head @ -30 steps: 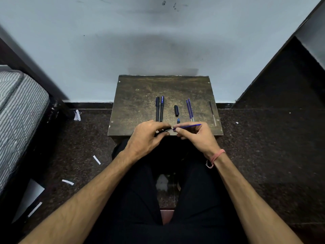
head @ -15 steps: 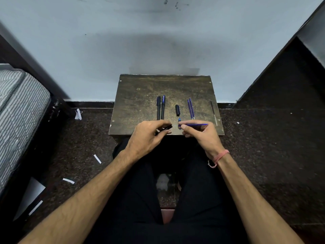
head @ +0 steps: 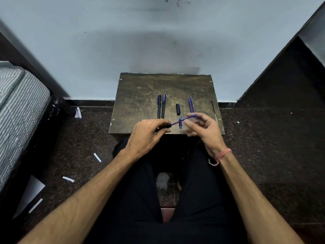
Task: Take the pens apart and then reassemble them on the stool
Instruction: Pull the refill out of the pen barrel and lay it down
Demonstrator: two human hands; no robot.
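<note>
On the dark wooden stool [head: 140,95] lie two whole pens [head: 161,106] side by side, a black cap [head: 178,109], a small blue piece [head: 180,122], two blue refills [head: 190,105] and a thin dark refill [head: 213,110] near the right edge. Over the stool's front edge my left hand [head: 147,134] grips a black pen barrel [head: 164,128]. A blue refill [head: 182,120] slants up and to the right from the barrel's mouth. My right hand [head: 204,127], blurred, pinches that refill's far end between thumb and forefinger.
The stool stands against a pale wall, with my knees just under its front edge. A striped mattress [head: 21,106] fills the left side and a dark panel [head: 281,76] rises on the right. Paper scraps [head: 97,157] lie on the dark speckled floor.
Half a second ago the barrel and the blue refill were held apart. Now the refill's near end sits at the barrel's mouth, and my right hand has shifted right and slightly up.
</note>
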